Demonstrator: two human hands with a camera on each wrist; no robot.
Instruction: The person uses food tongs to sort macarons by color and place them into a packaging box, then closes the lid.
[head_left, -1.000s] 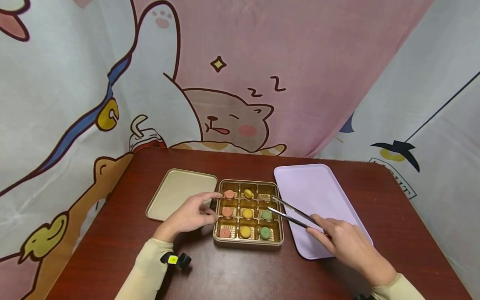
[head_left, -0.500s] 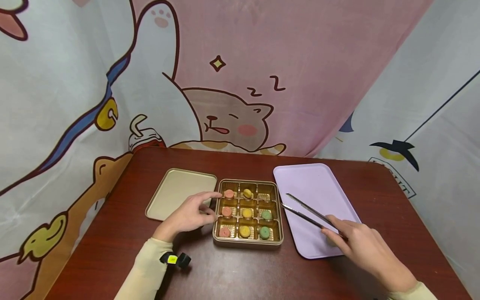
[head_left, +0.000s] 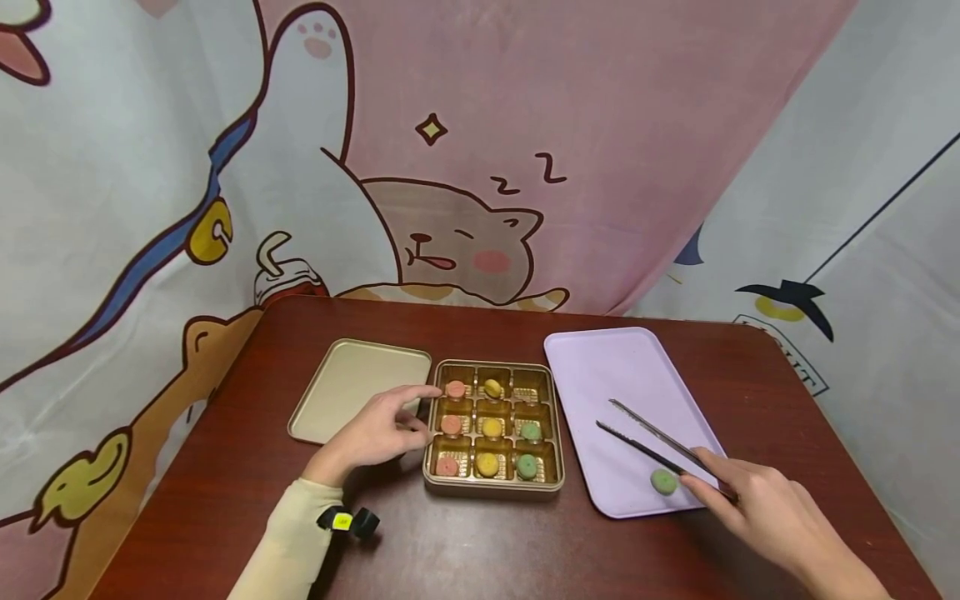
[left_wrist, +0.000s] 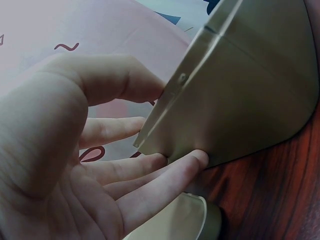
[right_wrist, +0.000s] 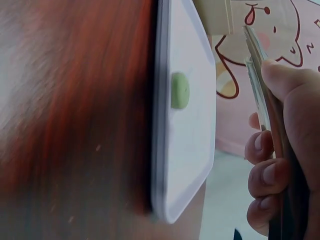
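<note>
My left hand (head_left: 378,429) rests against the left side of a gold tin (head_left: 495,490), index fingertip at its rim and fingers lightly bent. In the left wrist view the fingertips touch the tin's outer wall (left_wrist: 245,90). The tin has a gold divided insert with pink, yellow and green macarons; its back-right compartment holds none. My right hand (head_left: 772,508) grips metal tongs (head_left: 652,437) with dark handles, their tips apart and with nothing between them, over the lilac tray (head_left: 600,367). One green macaron (head_left: 663,481) lies on the tray's near right part, below the tongs.
The tin's flat gold lid (head_left: 360,379) lies on the dark red wooden table (head_left: 480,550), left of the tin. The tray stands close along the tin's right side. A printed cloth (head_left: 615,167) with cartoon animals hangs behind the table.
My right hand has carried the tongs from over the tin's right compartments rightward and nearer, over the tray. The green macaron on the tray has come into view. My left hand stays put.
</note>
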